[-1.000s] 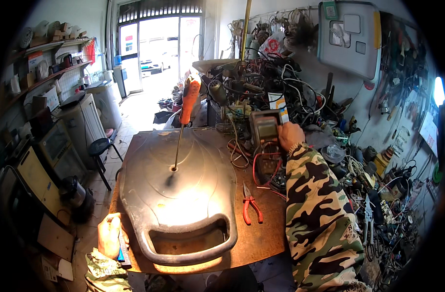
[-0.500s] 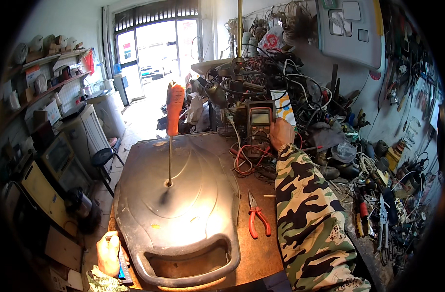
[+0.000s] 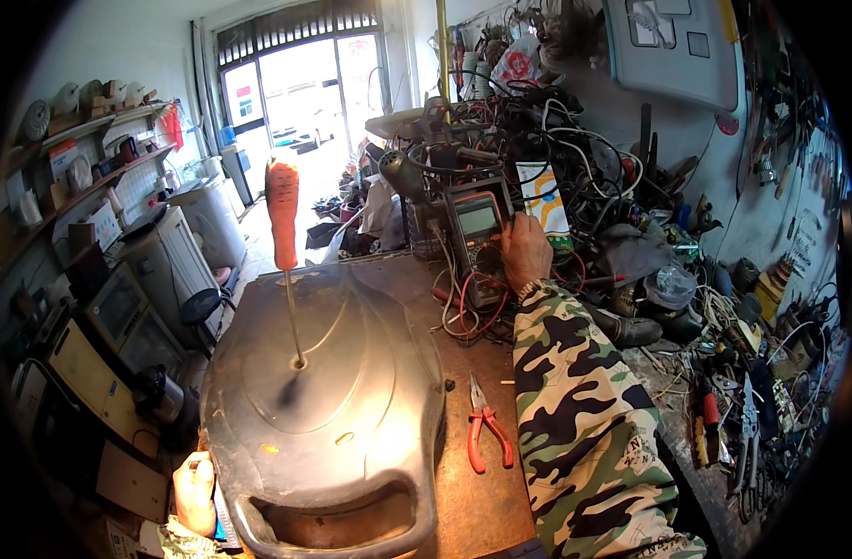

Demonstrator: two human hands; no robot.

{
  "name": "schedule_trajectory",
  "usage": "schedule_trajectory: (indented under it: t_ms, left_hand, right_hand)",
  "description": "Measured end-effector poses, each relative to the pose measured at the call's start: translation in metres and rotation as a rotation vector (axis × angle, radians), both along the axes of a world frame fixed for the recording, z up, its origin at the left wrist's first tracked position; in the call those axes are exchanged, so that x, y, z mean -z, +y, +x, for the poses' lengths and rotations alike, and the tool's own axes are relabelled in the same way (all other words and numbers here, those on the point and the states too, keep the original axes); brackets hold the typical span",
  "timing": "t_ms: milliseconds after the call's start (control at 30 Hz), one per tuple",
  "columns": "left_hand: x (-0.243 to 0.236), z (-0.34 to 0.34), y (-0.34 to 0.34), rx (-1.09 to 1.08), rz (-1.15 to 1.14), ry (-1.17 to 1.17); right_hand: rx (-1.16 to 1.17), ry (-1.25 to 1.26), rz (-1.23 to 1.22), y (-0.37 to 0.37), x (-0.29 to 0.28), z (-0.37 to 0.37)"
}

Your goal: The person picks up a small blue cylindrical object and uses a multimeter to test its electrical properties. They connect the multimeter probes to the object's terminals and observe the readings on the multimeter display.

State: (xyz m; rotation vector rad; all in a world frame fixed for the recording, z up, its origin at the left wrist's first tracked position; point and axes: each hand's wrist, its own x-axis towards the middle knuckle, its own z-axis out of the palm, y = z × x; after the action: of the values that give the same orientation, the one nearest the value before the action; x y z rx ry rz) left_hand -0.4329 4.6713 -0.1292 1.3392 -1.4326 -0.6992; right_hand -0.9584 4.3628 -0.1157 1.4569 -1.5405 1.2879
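Observation:
A black moulded plastic casing (image 3: 342, 410) with a handle cut-out lies on the rusty-topped bench (image 3: 473, 503); an orange-handled screwdriver (image 3: 282, 210) stands upright in its central hole. My left hand (image 3: 194, 492) is closed around a blue and silver tool (image 3: 224, 524), mostly hidden, at the casing's lower-left side. My right hand (image 3: 525, 244), fingers curled, grips the right side of a multimeter (image 3: 475, 226) at the bench's far right, among red and pale leads (image 3: 461, 317). Red-handled long-nose pliers (image 3: 489, 438) lie between the casing and my right sleeve.
A dense heap of cables (image 3: 584, 140) rises behind the meter. Tools and parts (image 3: 743, 410) clutter the right side. A stool (image 3: 200, 307), appliances (image 3: 207, 224) and shelves (image 3: 100, 130) line the left. A bright glass door (image 3: 286, 88) is at the back, a wall-hung panel (image 3: 687, 56) upper right.
My right hand and the multimeter have shifted left, and the meter now leans back against the cable heap. My view has shifted slightly; the screwdriver appears further left. My left hand keeps its grip.

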Motion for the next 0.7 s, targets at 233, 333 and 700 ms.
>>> schedule_trajectory:
  t_ms: [233,333,700]
  left_hand:
    - [0.004,0.005,-0.002,0.030,-0.041,0.003]
    - [0.005,0.007,-0.003,0.021,-0.050,-0.040]
    - [0.009,0.011,-0.004,0.020,-0.036,-0.008]
  right_hand:
    - [0.020,-0.198,0.187,0.003,-0.007,-0.007]
    - [-0.024,-0.194,0.071,0.019,-0.019,-0.014]
    - [-0.083,-0.311,0.559,0.045,-0.024,0.020]
